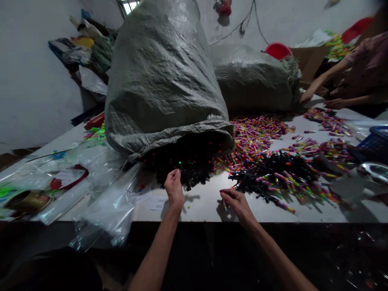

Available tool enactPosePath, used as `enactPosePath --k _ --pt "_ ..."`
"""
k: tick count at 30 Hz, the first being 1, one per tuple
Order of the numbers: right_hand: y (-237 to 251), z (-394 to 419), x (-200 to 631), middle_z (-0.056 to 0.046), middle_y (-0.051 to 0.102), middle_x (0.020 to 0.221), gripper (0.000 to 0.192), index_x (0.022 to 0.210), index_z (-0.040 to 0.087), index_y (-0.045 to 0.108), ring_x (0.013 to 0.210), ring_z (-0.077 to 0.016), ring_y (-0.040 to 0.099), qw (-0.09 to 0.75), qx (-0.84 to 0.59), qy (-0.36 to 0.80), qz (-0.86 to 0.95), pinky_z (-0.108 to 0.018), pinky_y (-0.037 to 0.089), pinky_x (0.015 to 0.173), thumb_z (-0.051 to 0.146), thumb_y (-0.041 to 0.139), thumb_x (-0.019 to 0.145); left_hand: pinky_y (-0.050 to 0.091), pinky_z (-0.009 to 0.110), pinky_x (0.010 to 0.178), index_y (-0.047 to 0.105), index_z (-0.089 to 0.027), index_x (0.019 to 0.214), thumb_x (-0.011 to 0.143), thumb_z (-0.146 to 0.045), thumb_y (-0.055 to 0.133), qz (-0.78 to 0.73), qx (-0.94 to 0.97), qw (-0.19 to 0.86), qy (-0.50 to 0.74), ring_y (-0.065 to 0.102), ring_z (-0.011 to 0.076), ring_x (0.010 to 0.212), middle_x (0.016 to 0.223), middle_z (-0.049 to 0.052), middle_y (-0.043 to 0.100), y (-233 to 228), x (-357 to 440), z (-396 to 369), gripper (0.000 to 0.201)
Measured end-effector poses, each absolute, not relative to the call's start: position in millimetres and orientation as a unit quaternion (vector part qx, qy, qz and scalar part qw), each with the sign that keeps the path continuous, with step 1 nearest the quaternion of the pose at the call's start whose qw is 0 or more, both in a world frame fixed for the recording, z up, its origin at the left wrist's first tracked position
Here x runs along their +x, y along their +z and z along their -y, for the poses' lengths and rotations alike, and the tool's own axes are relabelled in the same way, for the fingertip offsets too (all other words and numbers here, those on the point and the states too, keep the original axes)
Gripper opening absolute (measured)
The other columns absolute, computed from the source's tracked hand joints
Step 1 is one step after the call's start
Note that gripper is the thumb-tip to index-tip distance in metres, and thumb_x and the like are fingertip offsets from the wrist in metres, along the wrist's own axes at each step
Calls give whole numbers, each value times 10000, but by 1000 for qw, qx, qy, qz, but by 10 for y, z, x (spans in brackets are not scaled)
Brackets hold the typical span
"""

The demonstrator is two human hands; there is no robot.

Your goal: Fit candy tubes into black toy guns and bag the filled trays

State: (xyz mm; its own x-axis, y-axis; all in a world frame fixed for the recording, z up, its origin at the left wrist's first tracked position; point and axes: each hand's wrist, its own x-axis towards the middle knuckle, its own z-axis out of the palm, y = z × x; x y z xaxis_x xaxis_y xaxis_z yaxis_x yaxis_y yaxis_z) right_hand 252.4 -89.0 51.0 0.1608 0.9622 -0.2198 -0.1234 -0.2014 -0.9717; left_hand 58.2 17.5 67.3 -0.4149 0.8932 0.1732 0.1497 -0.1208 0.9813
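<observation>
At the edge of a heap of black pieces (197, 173), my left hand (174, 188) has its fingertips pinched together. A small green tip (180, 163) shows just above them; whether it belongs to something in the pinch is unclear. My right hand (238, 203) is closed over the table, and a short, thin multicoloured stick (225, 205) points down from its fingers. The black pieces spill from the mouth of a big grey-green woven sack (166, 76). Right of that hand lies a pile of black stems with coloured sticks (279, 178).
Clear plastic bags (112, 198) and a brown tape roll (28, 201) lie at left. Pink and yellow sticks (254, 135) cover the table beside a second sack (254, 81). A grey cup-like container (348, 186) and blue basket (376, 141) stand right. Another person's hand (307, 95) is behind.
</observation>
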Motion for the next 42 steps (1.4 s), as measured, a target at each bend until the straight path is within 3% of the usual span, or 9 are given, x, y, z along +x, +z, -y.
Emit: enactPosePath --k 3,7,13,20,23,25,31,37,42 --pt "470 897 2558 0 578 592 485 930 120 669 526 -123 479 526 -569 521 357 -240 348 482 515 685 648 506 353 774 556 -148 1094 819 -379 518 -602 474 294 571 615 185 859 973 92 631 573 561 -83 361" --pt "354 943 2649 2 580 601 466 925 125 667 516 -116 472 515 -585 504 373 -238 355 468 504 679 654 365 466 990 524 -185 1202 831 -179 473 -592 676 49 436 448 267 1199 1279 147 487 629 428 130 375" --pt "258 980 2674 12 567 587 458 941 134 677 519 -120 472 506 -594 491 388 -251 371 486 502 673 668 255 573 1021 576 -309 1115 817 -45 491 -267 958 -40 94 360 271 1301 1354 46 485 696 322 243 408" --pt "295 1028 2698 -20 614 654 509 991 117 684 554 -128 492 520 -585 513 354 -250 363 500 507 693 663 323 466 1005 572 -202 1057 894 -92 407 -196 970 -55 134 421 229 1257 1284 76 550 688 536 151 257" --pt "422 1075 2724 -22 619 669 546 1071 123 667 572 -129 516 544 -569 528 320 -249 374 519 501 694 678 284 441 1050 541 -169 1120 893 -77 359 -203 953 -21 222 370 209 1294 1307 99 525 793 741 216 306" --pt "539 1109 2741 -15 619 691 554 1094 146 656 593 -131 531 561 -563 527 302 -252 395 542 483 721 659 316 428 1028 538 -164 1135 893 -100 363 -233 936 14 264 478 195 1189 1180 97 604 863 868 286 305" --pt "871 1240 2777 -15 622 728 328 866 172 670 633 -133 545 552 -538 533 350 -252 427 581 430 737 675 461 307 776 658 -186 921 875 -272 494 -373 845 256 287 579 163 818 824 50 660 989 990 564 190" --pt "950 1318 2672 -5 620 759 327 920 183 649 666 -131 541 523 -507 574 375 -251 449 607 401 735 692 453 254 659 542 -173 1226 734 -285 653 -475 705 451 270 573 137 717 803 10 641 1057 963 710 517" --pt "962 1369 2627 -5 628 747 251 848 172 663 658 -120 529 503 -509 568 406 -233 420 598 396 696 740 428 223 596 658 -135 853 681 -309 702 -474 618 555 293 568 122 632 663 -4 624 1015 1003 759 249"
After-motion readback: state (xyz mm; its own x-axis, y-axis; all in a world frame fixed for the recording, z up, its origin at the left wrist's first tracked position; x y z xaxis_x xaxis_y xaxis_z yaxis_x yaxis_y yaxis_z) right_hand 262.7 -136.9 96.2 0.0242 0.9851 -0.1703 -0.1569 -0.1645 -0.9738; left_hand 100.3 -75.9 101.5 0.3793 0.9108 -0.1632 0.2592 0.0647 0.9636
